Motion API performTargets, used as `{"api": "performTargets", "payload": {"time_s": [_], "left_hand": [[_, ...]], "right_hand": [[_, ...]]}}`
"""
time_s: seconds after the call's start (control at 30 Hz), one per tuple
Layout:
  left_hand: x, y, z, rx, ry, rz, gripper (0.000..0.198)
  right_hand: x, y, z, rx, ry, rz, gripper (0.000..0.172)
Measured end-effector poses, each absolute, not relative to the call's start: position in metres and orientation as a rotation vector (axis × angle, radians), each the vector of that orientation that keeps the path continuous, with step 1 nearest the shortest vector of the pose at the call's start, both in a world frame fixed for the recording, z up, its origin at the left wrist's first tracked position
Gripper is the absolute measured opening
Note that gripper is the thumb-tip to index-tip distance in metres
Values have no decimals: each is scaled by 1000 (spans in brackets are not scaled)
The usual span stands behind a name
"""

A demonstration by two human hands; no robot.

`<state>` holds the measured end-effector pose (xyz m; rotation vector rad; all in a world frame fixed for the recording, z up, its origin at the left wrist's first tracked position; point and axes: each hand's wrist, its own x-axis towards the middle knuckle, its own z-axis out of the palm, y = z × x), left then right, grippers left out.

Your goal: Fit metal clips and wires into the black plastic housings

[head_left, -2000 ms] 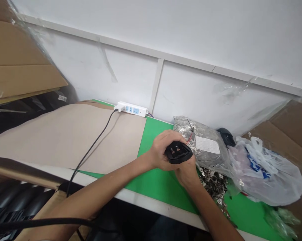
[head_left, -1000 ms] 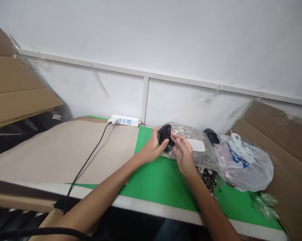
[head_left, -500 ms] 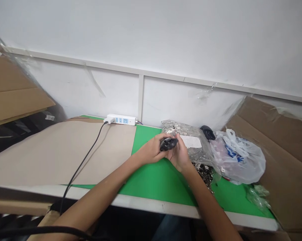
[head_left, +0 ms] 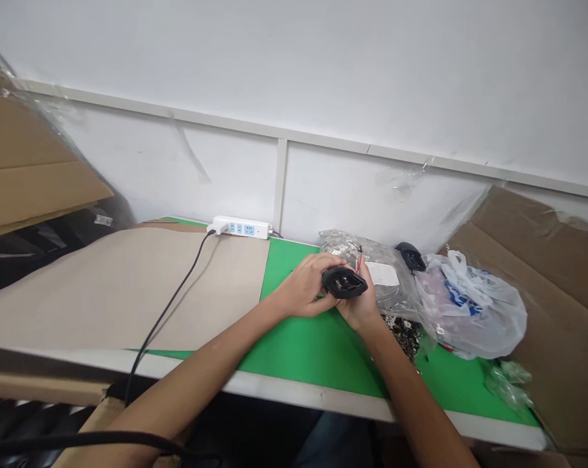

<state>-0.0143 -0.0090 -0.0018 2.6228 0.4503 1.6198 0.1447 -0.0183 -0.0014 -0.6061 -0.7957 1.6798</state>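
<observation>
Between my two hands, above the green table mat, is a black plastic housing with a hollow face turned up toward me; small shiny parts show inside it. My left hand is closed on its left end, fingers behind and thumb below. My right hand grips it from beneath and the right side, with most fingers hidden. A thin red wire with a dark tip sticks up behind the housing by my right hand. Just beyond lies a clear plastic bag of small metal parts with a white label.
Loose small metal pieces lie right of my right wrist. A similar black housing sits behind a white carrier bag. Cardboard covers the left table, with a power strip at the wall. A black cable runs toward me.
The black housing has been turned so its hollow inside faces me more, and it sits slightly further right. The red wire shows more clearly. The camera view has shifted a little.
</observation>
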Motion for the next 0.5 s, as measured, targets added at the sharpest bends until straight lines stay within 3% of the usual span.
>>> {"api": "performTargets", "payload": {"time_s": [0.27,0.4,0.5], "left_hand": [[-16,-9,-6,2432,488,1547,53],[-16,-12,-5,1859,681,1561,70],[-20,-23,4,1637,827,1165,64]], "right_hand": [[153,-13,-5,-606,-895,1528,64],[159,-15,-5,-796,-1005,1165,71],[162,-21,-5,-1007,-1235,733,76]]}}
